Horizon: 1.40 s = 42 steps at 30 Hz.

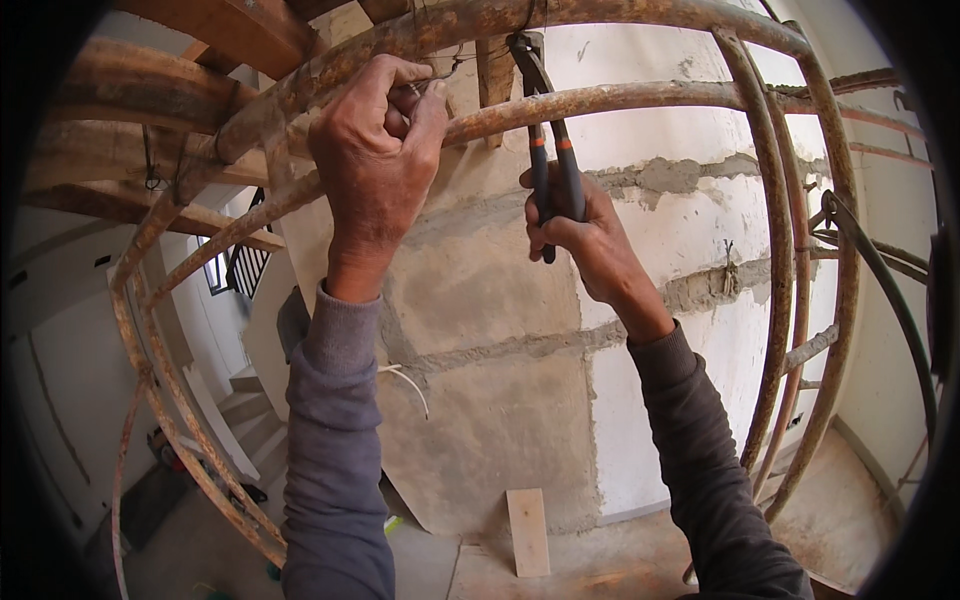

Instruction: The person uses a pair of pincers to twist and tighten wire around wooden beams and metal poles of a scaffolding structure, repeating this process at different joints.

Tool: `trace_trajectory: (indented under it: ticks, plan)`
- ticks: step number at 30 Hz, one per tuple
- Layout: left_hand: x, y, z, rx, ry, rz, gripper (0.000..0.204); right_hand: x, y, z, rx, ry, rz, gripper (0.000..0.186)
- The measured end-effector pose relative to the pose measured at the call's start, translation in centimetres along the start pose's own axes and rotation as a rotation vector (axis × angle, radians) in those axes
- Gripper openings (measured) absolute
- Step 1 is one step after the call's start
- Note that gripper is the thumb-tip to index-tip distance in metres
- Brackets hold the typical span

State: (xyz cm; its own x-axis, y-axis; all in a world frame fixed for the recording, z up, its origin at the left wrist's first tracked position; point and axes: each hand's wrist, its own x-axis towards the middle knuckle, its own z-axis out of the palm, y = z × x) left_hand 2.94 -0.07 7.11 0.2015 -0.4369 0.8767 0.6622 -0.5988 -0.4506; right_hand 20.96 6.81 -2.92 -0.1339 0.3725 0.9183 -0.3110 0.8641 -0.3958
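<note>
My left hand (375, 150) is raised beside the rusty scaffold pipes, its thumb and forefinger pinched on a thin wire. The dark bent end of that wire (456, 66) sticks out past the fingertips, just under the thick upper pipe (450, 30). In my right hand (600, 240) is a pair of pincers (566, 170) with dark handles and orange bands. Their metal head points up at the upper pipe, touching or close to a strand of wire there. The pincers cross the thinner lower pipe (640, 96). Whether the jaws grip anything is too small to tell.
Wooden beams (150, 85) rest among the pipes at upper left. Upright scaffold tubes (775, 260) stand at right, with a black cable (885, 280) beyond. A patched wall (490, 300) lies ahead. Below, a short board (528, 532) leans near the wall's foot; stairs (245, 410) show at left.
</note>
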Motion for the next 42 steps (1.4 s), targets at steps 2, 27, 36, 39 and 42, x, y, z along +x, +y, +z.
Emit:
trace_trajectory:
  ticks: [2,27,36,39,42]
  plan:
    - [0.0,0.0,0.1,-0.023,0.002,0.006,0.01,0.1,-0.1,-0.2,-0.01,0.002,0.01,0.044]
    - [-10.0,2.6,5.4,-0.452,-0.179,-0.459,0.059,0.2,0.0,0.6,-0.061,0.071,0.044,0.027]
    - [-5.5,4.3,10.9,-0.635,-0.3,-0.661,0.047,0.5,0.4,-0.1,-0.095,0.115,-0.026,0.027]
    - [-5.8,4.3,11.5,-0.675,-0.262,-0.707,0.049,0.4,0.1,0.4,-0.079,0.12,-0.083,0.033]
    - [-5.7,4.6,11.4,-0.675,-0.285,-0.751,0.045,0.3,0.3,0.2,-0.065,0.133,-0.124,0.035]
